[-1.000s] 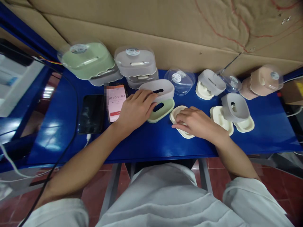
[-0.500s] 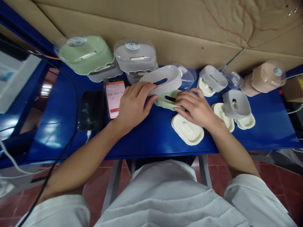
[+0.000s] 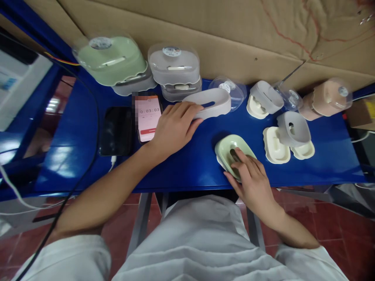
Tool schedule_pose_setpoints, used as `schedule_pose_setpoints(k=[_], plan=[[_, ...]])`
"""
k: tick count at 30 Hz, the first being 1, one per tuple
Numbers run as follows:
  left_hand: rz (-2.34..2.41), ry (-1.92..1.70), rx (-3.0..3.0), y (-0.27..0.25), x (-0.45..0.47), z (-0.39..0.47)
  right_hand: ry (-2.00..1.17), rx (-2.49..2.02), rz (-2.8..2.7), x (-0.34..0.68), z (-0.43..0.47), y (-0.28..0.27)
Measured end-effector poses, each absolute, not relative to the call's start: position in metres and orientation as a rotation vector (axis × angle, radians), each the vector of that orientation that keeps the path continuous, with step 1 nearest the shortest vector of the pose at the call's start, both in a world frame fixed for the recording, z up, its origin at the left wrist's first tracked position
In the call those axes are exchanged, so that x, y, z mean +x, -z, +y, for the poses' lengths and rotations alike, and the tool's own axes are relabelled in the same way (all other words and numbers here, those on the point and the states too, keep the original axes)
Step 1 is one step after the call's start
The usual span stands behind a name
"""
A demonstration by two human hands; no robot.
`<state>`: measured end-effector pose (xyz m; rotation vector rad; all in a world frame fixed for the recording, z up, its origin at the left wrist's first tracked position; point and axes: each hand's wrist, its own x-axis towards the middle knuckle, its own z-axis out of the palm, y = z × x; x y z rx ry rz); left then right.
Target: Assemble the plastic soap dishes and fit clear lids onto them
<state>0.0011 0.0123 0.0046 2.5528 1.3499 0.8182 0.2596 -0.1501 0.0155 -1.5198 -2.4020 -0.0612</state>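
Note:
My left hand (image 3: 175, 128) is closed on the near left end of a grey oval plastic tray (image 3: 216, 110), which has a long slot in its middle. Further right and closer to me, my right hand (image 3: 254, 181) grips a light green oval tray (image 3: 234, 141) by its near right side, with a fingertip by the slot. That green piece lies over a cream oval base (image 3: 219, 160), of which only a strip at the left edge shows. Behind the grey tray lie clear plastic lids (image 3: 236, 93) with round stickers.
A phone with a running timer (image 3: 148, 117) and a dark phone (image 3: 115, 130) on a white cable lie left. Green (image 3: 117, 66), grey (image 3: 175, 70) and pink (image 3: 331, 97) lidded boxes stand along the cardboard wall. Grey trays (image 3: 294, 128) and cream bases (image 3: 275, 148) sit right.
My right hand has moved the green tray towards me and onto the cream base, away from the grey tray. My left hand keeps its hold on the grey tray.

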Motion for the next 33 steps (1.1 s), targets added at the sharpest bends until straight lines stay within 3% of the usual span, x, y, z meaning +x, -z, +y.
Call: schedule_pose_setpoints(k=[8, 11, 17, 33], plan=[[1.397, -0.995, 2.565, -0.005, -0.005, 0.02, -0.204, -1.002, -2.548, 0.27, -0.053, -0.009], [1.41, -1.071, 2.545, -0.006, -0.01, 0.023, -0.162, -0.849, -2.587, 0.274, -0.026, -0.025], [1.41, -1.051, 2.57, -0.006, -0.011, 0.02, 0.133, -1.009, -2.539, 0.309, -0.04, -0.035], [1.278, -0.982, 2.631, -0.002, -0.002, 0.012, 0.312, -1.25, -2.717, 0.307, -0.07, -0.01]])
